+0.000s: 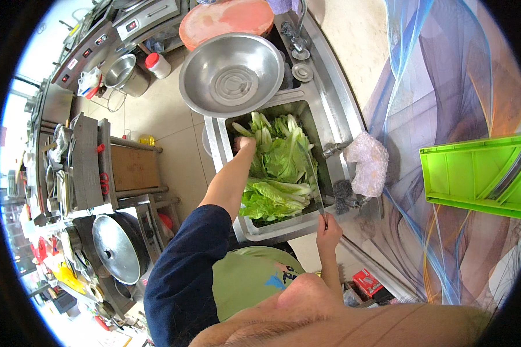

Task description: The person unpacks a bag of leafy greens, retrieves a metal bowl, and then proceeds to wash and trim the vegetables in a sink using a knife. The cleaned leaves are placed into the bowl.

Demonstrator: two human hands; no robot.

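Green leafy lettuce [282, 160] fills the stainless steel sink basin [258, 236] in front of me, in an upper and a lower heap. My left hand [244, 143] reaches into the basin at its left side, against the upper leaves; its fingers are mostly hidden. Near the basin's lower right corner, my right hand [328, 232] is closed on the handle of a long, thin knife [314, 184]. The blade points up and slightly left, over the right part of the leaves. Whether its tip touches them is unclear.
A large steel bowl [231, 76] sits above the basin, beside a round reddish board [230, 19]. Taps [334, 149], a steel scrubber [342, 195] and a pale bumpy cloth [367, 165] line the right side. Further right is a green plastic crate [469, 173].
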